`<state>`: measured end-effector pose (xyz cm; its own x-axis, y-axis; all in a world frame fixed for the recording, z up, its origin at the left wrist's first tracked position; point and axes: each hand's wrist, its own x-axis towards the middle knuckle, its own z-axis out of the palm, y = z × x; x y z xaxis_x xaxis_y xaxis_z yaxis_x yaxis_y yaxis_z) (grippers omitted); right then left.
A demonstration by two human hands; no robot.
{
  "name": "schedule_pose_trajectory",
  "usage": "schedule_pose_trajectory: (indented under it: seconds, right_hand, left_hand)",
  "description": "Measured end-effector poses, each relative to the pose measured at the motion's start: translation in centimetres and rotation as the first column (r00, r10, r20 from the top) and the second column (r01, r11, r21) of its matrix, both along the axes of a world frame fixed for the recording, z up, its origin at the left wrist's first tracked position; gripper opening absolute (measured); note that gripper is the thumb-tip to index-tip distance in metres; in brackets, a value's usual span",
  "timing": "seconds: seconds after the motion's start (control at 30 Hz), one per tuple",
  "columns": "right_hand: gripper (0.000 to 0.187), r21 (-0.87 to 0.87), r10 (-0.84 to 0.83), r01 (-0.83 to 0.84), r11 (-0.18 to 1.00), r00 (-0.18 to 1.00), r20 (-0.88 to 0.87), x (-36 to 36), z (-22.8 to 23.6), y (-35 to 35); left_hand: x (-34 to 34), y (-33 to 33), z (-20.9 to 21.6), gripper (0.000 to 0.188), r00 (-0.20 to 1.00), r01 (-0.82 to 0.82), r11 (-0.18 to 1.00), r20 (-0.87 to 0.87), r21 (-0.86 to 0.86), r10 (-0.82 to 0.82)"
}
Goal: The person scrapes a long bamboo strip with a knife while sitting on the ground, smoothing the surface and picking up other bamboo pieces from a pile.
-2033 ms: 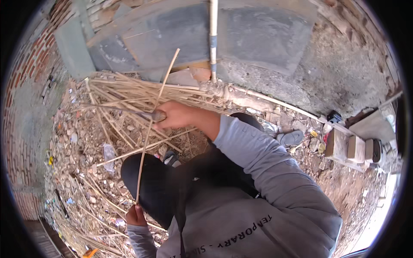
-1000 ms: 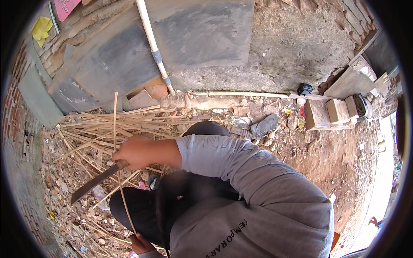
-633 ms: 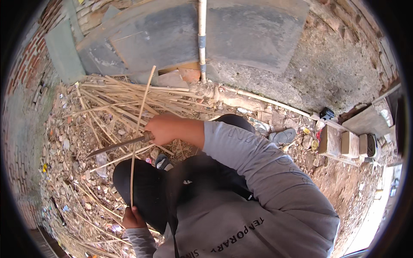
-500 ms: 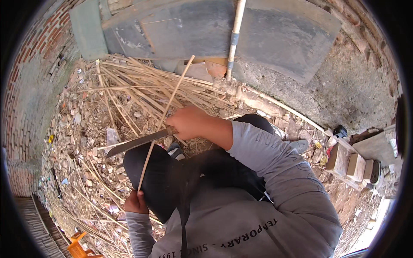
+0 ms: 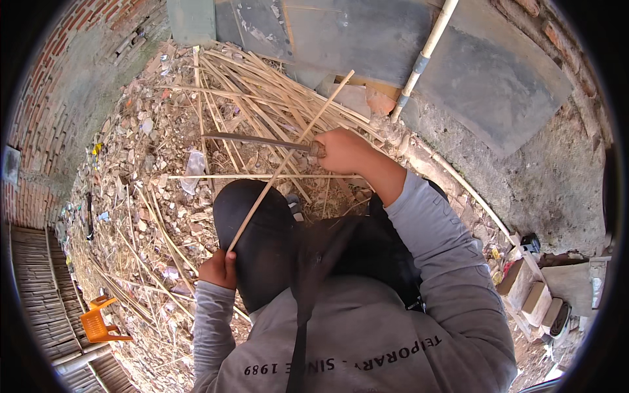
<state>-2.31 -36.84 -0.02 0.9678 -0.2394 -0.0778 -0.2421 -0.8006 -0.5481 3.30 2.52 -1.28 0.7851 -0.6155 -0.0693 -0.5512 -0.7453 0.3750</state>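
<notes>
My left hand (image 5: pixel 218 269) is closed around the lower end of a long thin bamboo strip (image 5: pixel 262 198), beside my bent left knee. The strip slants up and to the right, past the knee, its far end free in front of the stick pile. In my right hand (image 5: pixel 345 152) is the handle of a long-bladed knife (image 5: pixel 252 139). Its blade points left, nearly level and seen almost edge-on. Close to the handle, blade and strip cross. Whether the edge bites into the strip I cannot tell.
A pile of split bamboo sticks (image 5: pixel 278 92) lies ahead on rubble-strewn ground (image 5: pixel 141 177). Grey boards (image 5: pixel 367 42) and a pale pole (image 5: pixel 426 59) lean at the back. An orange plastic chair (image 5: pixel 98 325) stands lower left; blocks (image 5: pixel 524 288) lie at right.
The whole view has shifted. My right hand has moved right, farther from my left hand, and the blade has turned from broadside and slanting to nearly level and edge-on. Both grips stay.
</notes>
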Motion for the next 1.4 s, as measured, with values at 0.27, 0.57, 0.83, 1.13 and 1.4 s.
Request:
schedule_pose_trajectory:
  seconds: [0.27,0.57,0.83,1.13,1.4]
  right_hand:
    - [0.029,-0.012,0.044,-0.044,0.999,0.998,-0.053,0.1,-0.7,1.1]
    - [0.022,-0.079,0.049,-0.052,0.996,0.998,-0.032,0.5,0.6,2.2]
    - [0.032,0.002,0.052,-0.052,0.999,0.998,-0.017,0.5,0.1,0.7]
    - [0.021,0.105,-0.073,0.079,0.991,0.996,-0.054,1.0,-1.3,-0.9]
    - [0.031,0.162,-0.049,0.042,0.986,0.998,0.038,1.4,-2.5,-1.3]
  left_hand:
    - [0.1,-0.3,0.5,0.045,1.0,0.016,0.999,-0.026,-0.031,-0.017]
    - [0.3,0.1,0.3,0.045,0.999,-0.023,0.998,-0.036,-0.062,0.021]
    - [0.5,0.5,0.7,0.049,0.994,-0.016,0.999,-0.112,-0.035,0.012]
    - [1.0,0.5,1.5,0.05,0.986,-0.005,1.0,-0.168,-0.006,0.004]
    - [0.9,-0.3,2.5,0.051,0.944,-0.067,0.997,-0.327,-0.041,0.05]
